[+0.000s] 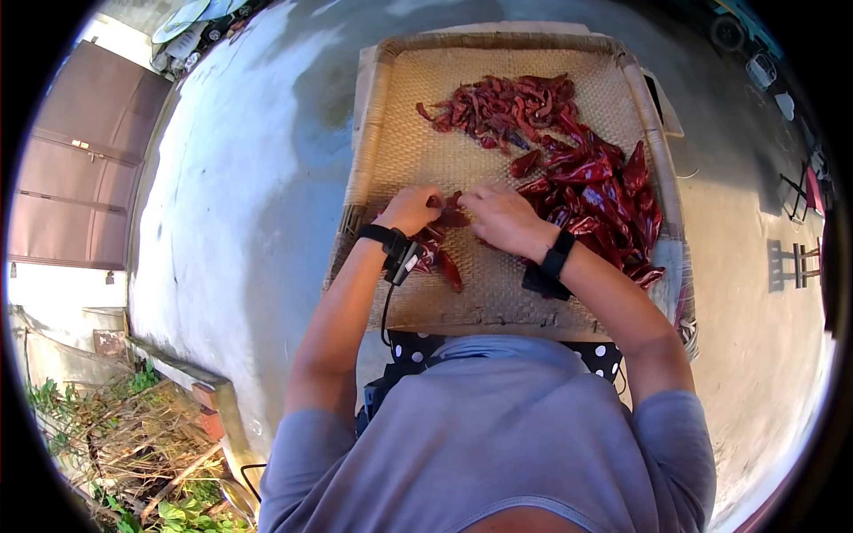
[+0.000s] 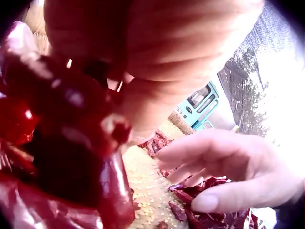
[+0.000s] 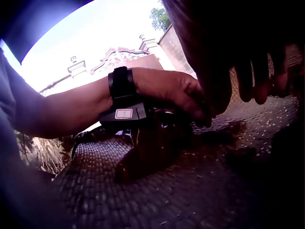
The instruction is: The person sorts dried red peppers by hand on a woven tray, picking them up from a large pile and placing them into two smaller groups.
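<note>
**Presently: left hand grips a dried chilli at mid-tray, right hand loose beside it**

Left-hand fingers (image 3: 194, 106) are curled down and closed round a dried chilli (image 1: 451, 213). It is held low over the near middle of the woven tray (image 1: 418, 107). Right-hand fingers (image 2: 190, 150) lie extended and relaxed, holding nothing that shows, with their tips just beside that chilli. The left hand (image 1: 410, 209) and right hand (image 1: 502, 218) almost meet at that spot.

A small heap of chillies (image 1: 442, 259) lies under the left wrist, towards the tray's near edge. The main pile (image 1: 577, 178) runs from the tray's far middle down along its right rim. Loose seeds (image 3: 267, 124) are scattered on the weave. Around the tray is bare concrete ground (image 1: 249, 178).

Risks, as judged:
- The pods look dry and brittle, so a hard squeeze or twist could split one and scatter more seeds through the weave.
- The main pile crowds the right rim, so a sweep of the right forearm could push pods over it onto the concrete.
- The small heap sits close to the left wrist strap (image 3: 121, 90), and a drag of the wrist could carry pods towards the near edge.
</note>
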A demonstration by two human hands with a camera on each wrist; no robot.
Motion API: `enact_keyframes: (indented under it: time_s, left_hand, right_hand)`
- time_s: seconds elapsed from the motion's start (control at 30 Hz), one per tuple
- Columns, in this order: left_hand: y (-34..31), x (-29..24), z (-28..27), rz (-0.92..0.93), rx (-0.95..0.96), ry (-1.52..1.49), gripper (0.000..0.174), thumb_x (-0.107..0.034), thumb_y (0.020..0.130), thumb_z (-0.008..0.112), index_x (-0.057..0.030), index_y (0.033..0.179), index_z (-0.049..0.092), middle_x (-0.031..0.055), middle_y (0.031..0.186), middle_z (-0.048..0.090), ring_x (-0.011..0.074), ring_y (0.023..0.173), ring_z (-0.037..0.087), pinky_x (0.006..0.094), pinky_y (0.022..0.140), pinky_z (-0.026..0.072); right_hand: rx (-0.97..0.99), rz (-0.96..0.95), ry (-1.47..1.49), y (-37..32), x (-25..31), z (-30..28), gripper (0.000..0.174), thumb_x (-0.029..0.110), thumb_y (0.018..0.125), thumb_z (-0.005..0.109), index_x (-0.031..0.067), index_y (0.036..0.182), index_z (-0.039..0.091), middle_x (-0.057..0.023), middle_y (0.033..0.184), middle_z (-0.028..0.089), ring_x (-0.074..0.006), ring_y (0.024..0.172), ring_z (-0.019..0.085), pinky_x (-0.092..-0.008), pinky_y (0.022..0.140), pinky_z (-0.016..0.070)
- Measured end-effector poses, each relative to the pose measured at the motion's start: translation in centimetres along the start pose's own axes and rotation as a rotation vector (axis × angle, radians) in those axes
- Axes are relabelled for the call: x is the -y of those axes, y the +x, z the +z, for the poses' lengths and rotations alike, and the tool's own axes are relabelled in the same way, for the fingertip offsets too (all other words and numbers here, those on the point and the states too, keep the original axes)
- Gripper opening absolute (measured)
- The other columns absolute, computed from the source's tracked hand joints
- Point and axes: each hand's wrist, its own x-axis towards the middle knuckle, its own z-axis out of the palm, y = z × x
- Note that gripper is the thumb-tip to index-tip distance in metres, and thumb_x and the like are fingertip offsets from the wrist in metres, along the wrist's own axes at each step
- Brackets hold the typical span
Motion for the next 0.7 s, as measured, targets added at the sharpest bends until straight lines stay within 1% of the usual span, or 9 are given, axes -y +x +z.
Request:
enact_keyframes:
  time_s: [0.1,0.2,0.23,0.33,0.37,0.5,0.53,0.63,0.7]
  left_hand:
    - [-0.3,-0.5,0.1,-0.138,-0.119,0.014,0.025,-0.02,0.086,0.069,-0.0058,0.107,0.066,0.0183,0.095,0.068,0.033,0.092,0.065,0.0405,0.082,0.0499]
    - [-1.0,-1.4,-0.2,0.028,-0.477,0.356,0.027,-0.026,0.09,0.067,-0.0067,0.109,0.066,0.0169,0.096,0.068,0.0321,0.096,0.062,0.0415,0.085,0.0484]
    - [-0.6,-1.1,-0.8,0.1,-0.513,0.322,0.03,-0.029,0.09,0.068,-0.007,0.11,0.067,0.0162,0.096,0.068,0.0325,0.099,0.06,0.0429,0.087,0.0472]
    - [-1.4,-3.3,-2.0,0.048,-0.691,0.151,0.028,-0.027,0.091,0.067,-0.007,0.111,0.068,0.015,0.096,0.068,0.0305,0.092,0.063,0.0397,0.079,0.0491]
    - [-1.6,-3.7,-2.3,0.019,-0.63,-0.121,0.029,-0.024,0.093,0.067,-0.0066,0.115,0.066,0.0102,0.091,0.068,0.0213,0.082,0.064,0.0326,0.071,0.0497]
    - [-3.1,-6.2,-2.4,-0.115,-0.45,-0.528,0.035,-0.019,0.096,0.064,-0.0042,0.127,0.057,0.003,0.085,0.064,0.0093,0.077,0.062,0.0243,0.067,0.0496]
    - [-3.2,-6.1,-2.0,-0.1,-0.462,-0.535,0.034,-0.018,0.096,0.063,-0.004,0.127,0.057,0.0033,0.086,0.064,0.0096,0.077,0.062,0.0243,0.068,0.0498]
    - [-3.5,-5.5,-0.7,-0.069,-0.486,-0.575,0.034,-0.013,0.097,0.06,-0.0037,0.129,0.055,0.0057,0.09,0.065,0.0108,0.082,0.063,0.0252,0.071,0.0514]
    - [-3.4,-4.8,0.1,-0.057,-0.514,-0.588,0.034,-0.011,0.097,0.06,-0.0041,0.13,0.055,0.0081,0.098,0.065,0.0119,0.085,0.064,0.0267,0.074,0.0526]
  right_hand:
    - [0.002,-0.025,-0.02,0.9,0.1,1.7,0.034,0.015,0.082,0.064,0.0082,0.115,0.061,-0.013,0.112,0.059,-0.0337,0.106,0.057,-0.0447,0.09,0.0477]
    - [-0.043,-0.069,-0.063,1.9,0.2,3.0,0.035,0.017,0.081,0.065,0.0087,0.114,0.061,-0.0125,0.113,0.059,-0.0344,0.105,0.058,-0.044,0.089,0.0481]
    - [-0.058,-0.084,-0.081,2.2,0.1,3.4,0.035,0.018,0.08,0.066,0.0089,0.114,0.062,-0.0122,0.113,0.059,-0.0347,0.104,0.058,-0.0439,0.089,0.0481]
    - [-0.046,-0.13,-0.145,2.9,-0.5,4.6,0.026,0.018,0.081,0.065,0.009,0.105,0.066,-0.0113,0.103,0.063,-0.0325,0.1,0.061,-0.0438,0.089,0.0481]
    - [-0.046,-0.105,-0.118,3.2,-0.7,5.0,0.022,0.017,0.081,0.064,0.0091,0.102,0.067,-0.0106,0.099,0.064,-0.0312,0.099,0.061,-0.0441,0.089,0.0482]
    - [0.056,0.006,-0.207,3.4,-0.8,3.8,0.013,0.014,0.084,0.059,0.0093,0.089,0.07,-0.0083,0.087,0.066,-0.0262,0.093,0.063,-0.0438,0.085,0.0472]
    - [0.107,0.038,-0.277,3.0,-0.8,2.5,0.013,0.013,0.084,0.058,0.0093,0.086,0.07,-0.0079,0.085,0.067,-0.0251,0.091,0.064,-0.0434,0.084,0.0466]
    - [-0.085,-0.033,-0.394,1.2,-2.1,-1.3,0.014,0.011,0.084,0.056,0.0089,0.086,0.07,-0.0078,0.088,0.068,-0.0231,0.091,0.062,-0.0406,0.084,0.0427]
    - [-0.044,0.077,-0.55,0.2,-1.5,-4.5,0.012,0.011,0.081,0.059,0.0089,0.087,0.07,-0.0089,0.092,0.066,-0.0246,0.098,0.058,-0.0394,0.086,0.0387]
